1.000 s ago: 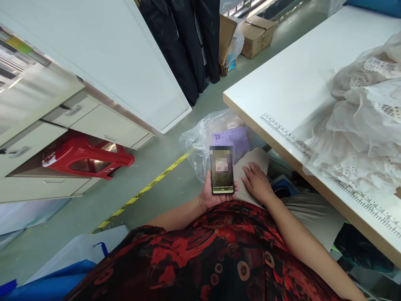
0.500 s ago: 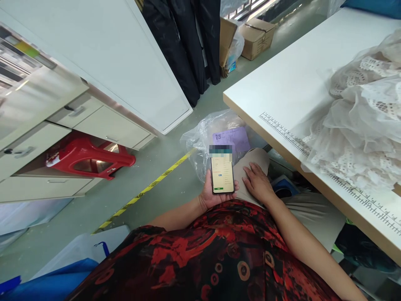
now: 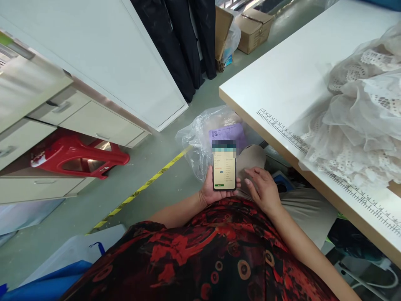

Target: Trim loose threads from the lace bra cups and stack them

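My left hand (image 3: 210,189) holds a smartphone (image 3: 224,173) upright, its lit screen facing me, with fingers wrapped round the lower edge. The top of the screen is blurred out. Just right of the phone, my right hand (image 3: 262,189) hovers over my lap, holding nothing, its fingers partly curled and apart. Beyond the phone lies a purple slip of paper (image 3: 230,131) with a QR code, on or in a clear plastic bag (image 3: 199,125).
A white table (image 3: 275,79) with ruler markings along its edge bears a heap of white lace fabric (image 3: 360,117). At left are a white cabinet (image 3: 119,54) and a red plastic stool (image 3: 78,156). Cardboard boxes (image 3: 254,31) and dark hanging cloth (image 3: 175,42) stand farther back.
My right hand has lifted from my thigh and turned toward the phone, its fingers curling. The phone stays in my left hand. The view has shifted slightly.
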The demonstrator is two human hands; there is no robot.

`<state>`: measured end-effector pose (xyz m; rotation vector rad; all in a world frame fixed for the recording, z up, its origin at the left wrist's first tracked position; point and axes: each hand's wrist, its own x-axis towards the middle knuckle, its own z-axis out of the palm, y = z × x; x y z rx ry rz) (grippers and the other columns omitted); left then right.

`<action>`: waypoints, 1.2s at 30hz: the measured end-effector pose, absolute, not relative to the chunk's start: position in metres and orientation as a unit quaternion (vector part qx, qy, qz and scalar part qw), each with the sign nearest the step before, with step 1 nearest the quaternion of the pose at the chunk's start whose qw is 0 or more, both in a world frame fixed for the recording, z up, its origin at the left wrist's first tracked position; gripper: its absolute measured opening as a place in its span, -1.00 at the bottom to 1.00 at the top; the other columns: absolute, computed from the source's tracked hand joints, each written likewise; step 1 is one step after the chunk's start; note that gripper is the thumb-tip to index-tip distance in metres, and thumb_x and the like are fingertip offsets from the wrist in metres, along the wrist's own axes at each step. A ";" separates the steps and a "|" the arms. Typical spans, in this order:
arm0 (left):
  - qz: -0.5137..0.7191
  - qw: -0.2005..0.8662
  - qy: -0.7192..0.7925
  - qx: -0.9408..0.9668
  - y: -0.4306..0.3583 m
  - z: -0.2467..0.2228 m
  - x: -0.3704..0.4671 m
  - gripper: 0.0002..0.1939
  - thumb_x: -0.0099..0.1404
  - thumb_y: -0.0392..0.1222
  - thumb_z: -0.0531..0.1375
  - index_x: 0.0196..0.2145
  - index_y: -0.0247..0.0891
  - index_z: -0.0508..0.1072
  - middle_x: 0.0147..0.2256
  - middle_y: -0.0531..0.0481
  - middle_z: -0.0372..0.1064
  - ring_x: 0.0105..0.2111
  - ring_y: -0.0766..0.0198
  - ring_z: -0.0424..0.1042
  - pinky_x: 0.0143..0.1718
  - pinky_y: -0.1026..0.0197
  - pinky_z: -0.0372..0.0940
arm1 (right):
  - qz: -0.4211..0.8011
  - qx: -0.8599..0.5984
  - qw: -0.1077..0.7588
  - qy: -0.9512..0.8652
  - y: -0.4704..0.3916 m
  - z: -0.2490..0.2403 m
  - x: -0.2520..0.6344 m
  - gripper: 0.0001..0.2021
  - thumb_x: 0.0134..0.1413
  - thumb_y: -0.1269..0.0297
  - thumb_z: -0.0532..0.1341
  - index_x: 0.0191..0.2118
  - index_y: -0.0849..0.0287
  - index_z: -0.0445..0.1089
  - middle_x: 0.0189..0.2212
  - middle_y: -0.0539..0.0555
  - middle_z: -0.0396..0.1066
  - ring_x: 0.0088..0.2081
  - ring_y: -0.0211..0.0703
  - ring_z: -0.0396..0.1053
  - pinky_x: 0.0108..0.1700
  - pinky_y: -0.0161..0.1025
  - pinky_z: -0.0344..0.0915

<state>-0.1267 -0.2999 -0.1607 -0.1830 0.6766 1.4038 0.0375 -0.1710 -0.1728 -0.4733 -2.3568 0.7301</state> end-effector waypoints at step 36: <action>0.628 0.704 0.318 -0.092 -0.298 -0.163 -0.128 0.01 0.29 0.47 -0.45 0.03 -0.34 0.45 -0.01 -0.27 0.36 -0.09 -0.02 0.41 -0.09 -0.06 0.28 | 0.412 -0.112 0.310 -0.850 -0.177 -0.135 0.033 -0.75 0.22 0.35 0.18 -0.01 0.27 0.42 0.04 0.24 0.28 0.08 -0.09 0.27 0.10 -0.16 0.23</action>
